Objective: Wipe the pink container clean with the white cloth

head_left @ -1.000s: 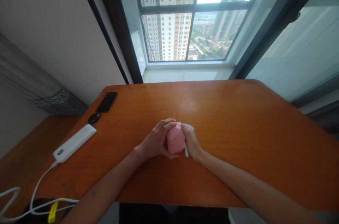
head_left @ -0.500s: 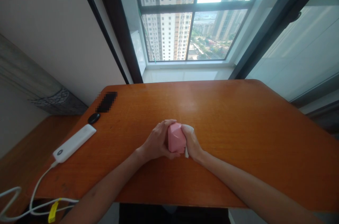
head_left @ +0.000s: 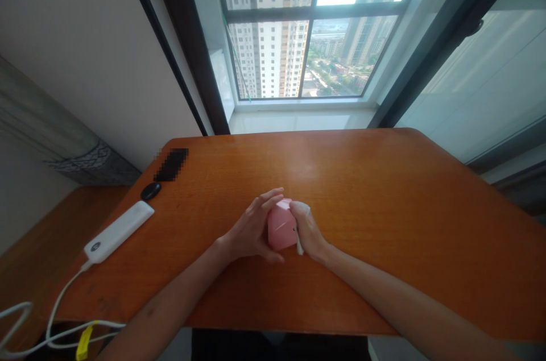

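A small pink faceted object point(head_left: 281, 228) is in front of me, above or on the wooden table; I cannot tell whether it touches the tabletop. My right hand point(head_left: 310, 231) grips its right side through a white cloth or tissue point(head_left: 300, 244), thumb near the top. Part of the white piece hangs below that hand. Around the object's left side, my left hand point(head_left: 251, 230) is loosely cupped with fingers spread. Its fingertips are by the object's upper edge, while the thumb sticks out below, off the surface. The object's underside is hidden.
On the left of the wooden table point(head_left: 384, 207) lie a white power strip or charger-like block point(head_left: 119, 231) with a white cable point(head_left: 63, 298), a black oval item point(head_left: 151, 191) and a blurred dark rectangle point(head_left: 171, 165). A yellow tag point(head_left: 84, 343) hangs on the cable. Behind is a window point(head_left: 311, 57).
My left hand has loosened: its fingers and thumb have spread away from the pink object. The object has shifted slightly left and turned a little. My right hand keeps its hold.
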`<control>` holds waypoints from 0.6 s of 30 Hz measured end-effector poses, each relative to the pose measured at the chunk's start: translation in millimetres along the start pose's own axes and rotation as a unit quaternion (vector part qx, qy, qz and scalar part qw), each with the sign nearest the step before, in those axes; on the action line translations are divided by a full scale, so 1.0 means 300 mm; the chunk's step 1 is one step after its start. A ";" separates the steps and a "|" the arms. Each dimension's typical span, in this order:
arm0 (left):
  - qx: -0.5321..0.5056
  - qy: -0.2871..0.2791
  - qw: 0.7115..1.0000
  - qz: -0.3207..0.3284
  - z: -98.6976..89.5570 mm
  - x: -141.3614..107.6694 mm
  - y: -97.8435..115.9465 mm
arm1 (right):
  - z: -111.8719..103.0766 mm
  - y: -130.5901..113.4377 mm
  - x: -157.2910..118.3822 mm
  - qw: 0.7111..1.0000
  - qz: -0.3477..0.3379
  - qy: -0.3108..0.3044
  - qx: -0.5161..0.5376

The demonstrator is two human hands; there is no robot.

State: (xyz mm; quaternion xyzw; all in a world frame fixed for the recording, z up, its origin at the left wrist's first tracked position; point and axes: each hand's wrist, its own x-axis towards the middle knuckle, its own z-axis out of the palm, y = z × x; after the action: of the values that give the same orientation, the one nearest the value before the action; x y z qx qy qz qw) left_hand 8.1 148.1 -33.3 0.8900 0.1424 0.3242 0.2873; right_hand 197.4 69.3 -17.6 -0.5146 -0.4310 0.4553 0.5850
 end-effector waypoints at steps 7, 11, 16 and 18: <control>0.113 -0.018 0.993 0.040 -0.019 0.012 0.009 | 0.005 0.003 0.005 1.000 -0.010 0.006 0.006; 0.057 0.020 0.998 0.004 -0.004 0.020 0.029 | 0.012 -0.011 0.003 1.000 -0.015 0.016 0.010; -0.079 0.017 0.985 -0.151 0.020 0.018 0.051 | 0.004 -0.004 0.000 1.000 -0.002 0.009 0.003; -0.113 0.016 0.978 -0.175 0.028 0.014 0.047 | 0.000 0.002 0.001 1.000 0.000 0.009 -0.003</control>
State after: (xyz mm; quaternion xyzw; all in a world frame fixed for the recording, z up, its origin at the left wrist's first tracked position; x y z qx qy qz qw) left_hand 17.6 135.2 -28.0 0.8074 0.2631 0.2975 0.4363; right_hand 197.3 69.6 -18.2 -0.5206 -0.4267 0.4494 0.5873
